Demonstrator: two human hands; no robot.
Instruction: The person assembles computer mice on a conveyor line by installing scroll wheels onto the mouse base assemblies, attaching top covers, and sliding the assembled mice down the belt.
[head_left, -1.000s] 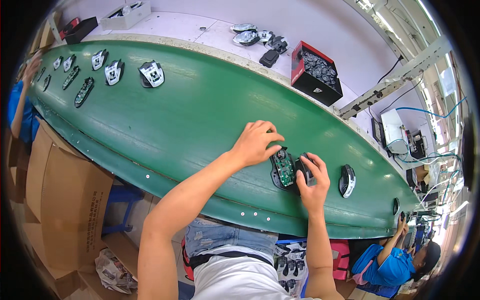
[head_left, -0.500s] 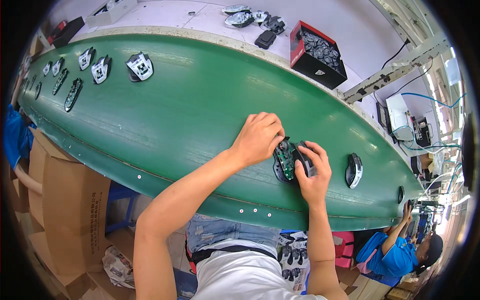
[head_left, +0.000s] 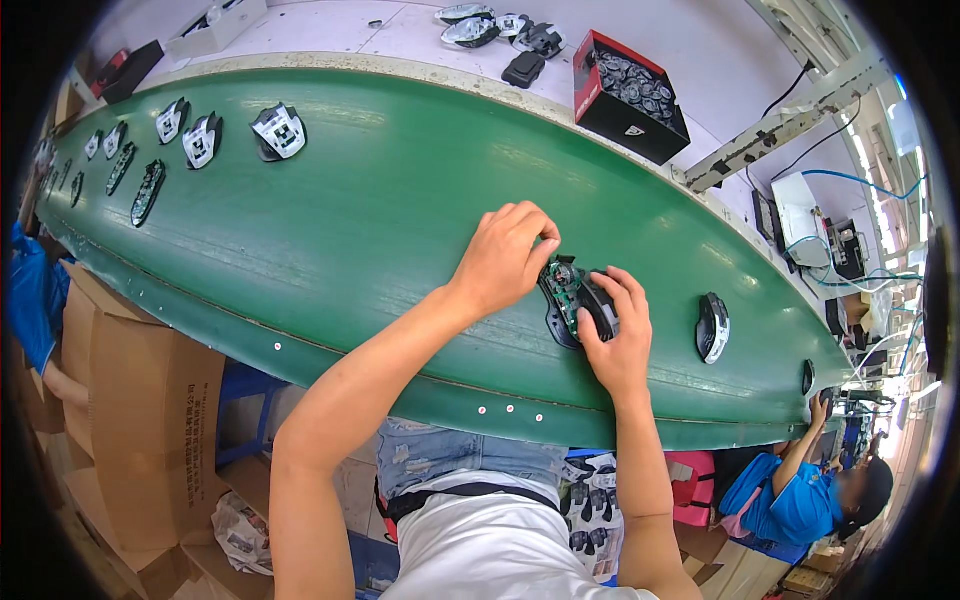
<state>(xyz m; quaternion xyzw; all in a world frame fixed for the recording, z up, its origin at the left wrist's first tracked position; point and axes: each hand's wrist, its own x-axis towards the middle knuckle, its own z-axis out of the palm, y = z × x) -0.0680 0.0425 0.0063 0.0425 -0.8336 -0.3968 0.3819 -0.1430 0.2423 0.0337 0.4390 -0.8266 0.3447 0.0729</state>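
An opened computer mouse (head_left: pixel 566 290), with a green circuit board on its dark base, sits on the green conveyor belt in front of me. My right hand (head_left: pixel 622 335) grips it from the right, thumb and fingers around a black curved side part. My left hand (head_left: pixel 503 255) hovers just off the mouse's far left end. Its thumb and fingertips are pinched together, and whatever may be between them is too small or hidden to make out. Right of my hand, another partly built black and white mouse (head_left: pixel 712 328) rests on the belt.
Several white mouse shells (head_left: pixel 279 132) and circuit boards (head_left: pixel 148 193) lie on the belt (head_left: pixel 400 190) at left. A red and black box (head_left: pixel 640 128) of small round parts stands on the far ledge. Cardboard boxes (head_left: pixel 145 400) stand at near left; a co-worker in blue (head_left: pixel 790 495) works at right.
My left hand has lifted off the mouse's far end and moved up and left. My right hand and the mouse have shifted slightly left and away.
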